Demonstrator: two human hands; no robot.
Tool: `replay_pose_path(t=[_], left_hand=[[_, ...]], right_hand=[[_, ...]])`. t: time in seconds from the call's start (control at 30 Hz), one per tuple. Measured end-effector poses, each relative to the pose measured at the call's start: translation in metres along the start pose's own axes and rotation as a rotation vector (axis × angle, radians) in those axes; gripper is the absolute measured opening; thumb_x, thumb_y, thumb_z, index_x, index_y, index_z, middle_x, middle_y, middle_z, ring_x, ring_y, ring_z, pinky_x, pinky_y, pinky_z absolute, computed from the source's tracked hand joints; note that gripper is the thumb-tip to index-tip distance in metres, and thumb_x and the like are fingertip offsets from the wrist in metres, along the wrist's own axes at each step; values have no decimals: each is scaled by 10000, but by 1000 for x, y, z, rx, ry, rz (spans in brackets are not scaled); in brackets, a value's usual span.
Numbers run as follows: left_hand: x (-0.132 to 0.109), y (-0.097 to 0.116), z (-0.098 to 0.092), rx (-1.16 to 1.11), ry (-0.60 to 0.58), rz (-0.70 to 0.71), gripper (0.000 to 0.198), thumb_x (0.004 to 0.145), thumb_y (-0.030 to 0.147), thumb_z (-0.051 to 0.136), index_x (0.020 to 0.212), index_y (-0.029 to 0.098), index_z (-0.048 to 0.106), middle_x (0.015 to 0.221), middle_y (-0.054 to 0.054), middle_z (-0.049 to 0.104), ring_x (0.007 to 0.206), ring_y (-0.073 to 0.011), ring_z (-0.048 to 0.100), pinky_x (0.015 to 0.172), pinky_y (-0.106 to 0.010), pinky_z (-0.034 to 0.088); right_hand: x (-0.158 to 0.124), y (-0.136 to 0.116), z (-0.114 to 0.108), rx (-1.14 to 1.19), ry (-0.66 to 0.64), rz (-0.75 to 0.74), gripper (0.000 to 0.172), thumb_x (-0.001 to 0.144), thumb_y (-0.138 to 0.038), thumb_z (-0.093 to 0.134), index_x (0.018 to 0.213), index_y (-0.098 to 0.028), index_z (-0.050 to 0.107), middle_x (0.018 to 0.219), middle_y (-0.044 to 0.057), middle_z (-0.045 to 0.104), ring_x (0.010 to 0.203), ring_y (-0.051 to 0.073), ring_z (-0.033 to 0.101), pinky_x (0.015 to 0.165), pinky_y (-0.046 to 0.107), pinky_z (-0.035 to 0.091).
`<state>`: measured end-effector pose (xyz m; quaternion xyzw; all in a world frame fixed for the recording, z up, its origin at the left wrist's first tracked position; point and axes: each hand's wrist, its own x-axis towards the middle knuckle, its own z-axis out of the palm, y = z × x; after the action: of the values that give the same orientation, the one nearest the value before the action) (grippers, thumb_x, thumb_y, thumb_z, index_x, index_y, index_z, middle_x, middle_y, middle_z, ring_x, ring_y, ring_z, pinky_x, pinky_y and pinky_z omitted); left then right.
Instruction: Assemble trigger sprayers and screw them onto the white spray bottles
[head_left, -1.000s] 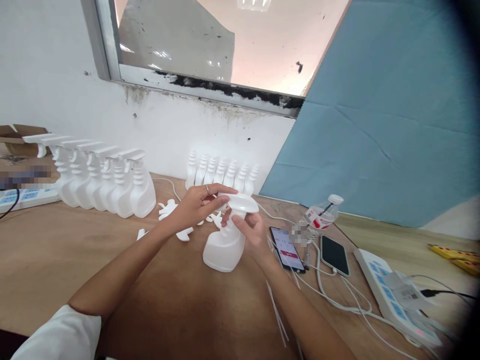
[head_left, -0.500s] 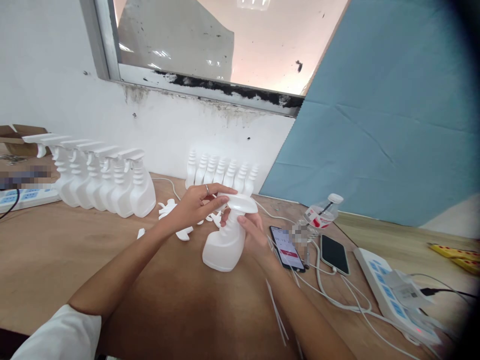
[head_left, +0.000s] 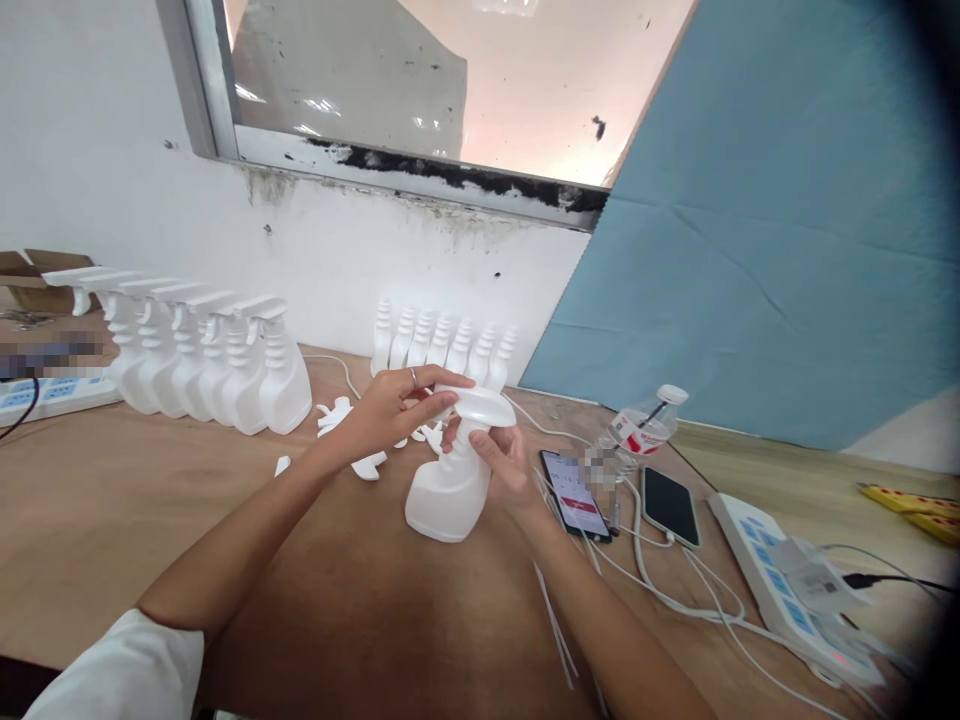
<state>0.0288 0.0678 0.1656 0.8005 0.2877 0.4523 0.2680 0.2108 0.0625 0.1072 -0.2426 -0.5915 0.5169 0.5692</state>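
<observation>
A white plastic spray bottle (head_left: 447,492) stands on the brown table (head_left: 150,500) in the middle of the view. My right hand (head_left: 504,462) is wrapped round its ribbed neck from the right. My left hand (head_left: 394,408) pinches the white trigger head (head_left: 480,404) on top of that bottle, fingers closed on its left end. Loose white trigger parts (head_left: 352,440) lie on the table just behind my left hand.
A row of finished white spray bottles (head_left: 217,360) stands at the left. Bottles without heads (head_left: 442,340) line the wall. Two phones (head_left: 574,495), a water bottle (head_left: 634,430), cables and a power strip (head_left: 780,590) lie at the right. Another power strip (head_left: 52,392) sits far left.
My right hand's fingers have shifted slightly on the bottle's neck. The bottle and my left hand stay in almost the same place.
</observation>
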Motion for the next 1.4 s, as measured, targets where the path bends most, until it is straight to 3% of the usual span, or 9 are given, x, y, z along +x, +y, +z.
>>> replay_pose_path(t=[0.2,0.47,0.6,0.7,0.87,1.0,1.1,1.2,1.4], left_hand=[[-2,2,0,-71,-25,-47,327,926,407,529,1137,181,636,780,-34,691,643,-109,603,479,-171,404],[-1,-2,-1,-64,-28,-51,335,924,415,531,1143,184,637,823,-43,693,655,-112,616,543,-189,454],[-9,-11,-6,5,-33,-73,458,932,421,505,1354,247,479,1007,-60,676,793,-137,646,662,-218,501],[-28,-31,-21,68,-34,-156,564,930,458,477,1443,274,330,1220,-96,607,919,-181,651,701,-258,523],[-81,-97,-63,480,-37,-395,525,921,535,403,1366,262,455,1240,-78,605,1069,-257,592,920,-380,475],[-120,-144,-79,646,-119,-432,684,867,605,452,1426,214,392,1472,-108,403,1350,-316,352,1109,-455,303],[-130,-160,-70,632,-145,-427,749,881,612,427,1490,205,270,1567,-113,214,1428,-317,218,1147,-476,229],[-123,-168,-53,591,-113,-457,761,896,620,390,1513,218,198,1590,-110,114,1448,-326,164,1145,-484,229],[-91,-186,-19,502,-53,-447,749,893,632,368,1468,157,306,1572,-124,192,1443,-303,198,1173,-469,182]], right_hand=[[-2,-5,5,-62,-16,-54,304,776,-450,693,854,-185,567,721,46,634,599,171,584,546,298,456],[2,-8,7,-52,27,22,354,718,-453,739,868,-197,547,702,30,623,592,176,583,554,314,481],[7,-12,5,19,-35,113,326,680,-391,764,857,-203,565,719,5,609,595,149,560,547,280,472],[9,-16,2,10,-95,195,300,661,-330,764,880,-200,605,790,3,612,658,141,561,578,261,470],[12,-23,-1,-69,-175,281,253,637,-251,705,874,-192,637,775,-4,602,705,137,536,627,244,435],[12,-21,2,-168,-177,254,192,705,-263,623,885,-198,632,756,-2,600,696,147,533,619,252,424],[11,-17,4,-245,-193,175,121,773,-264,554,848,-198,621,797,9,633,683,144,539,611,256,429],[11,-15,5,-255,-233,117,130,791,-272,545,860,-196,626,859,23,656,664,141,539,601,260,444],[10,-8,2,-517,-141,37,252,797,-377,625,969,-193,643,948,41,660,840,187,588,772,328,484]])
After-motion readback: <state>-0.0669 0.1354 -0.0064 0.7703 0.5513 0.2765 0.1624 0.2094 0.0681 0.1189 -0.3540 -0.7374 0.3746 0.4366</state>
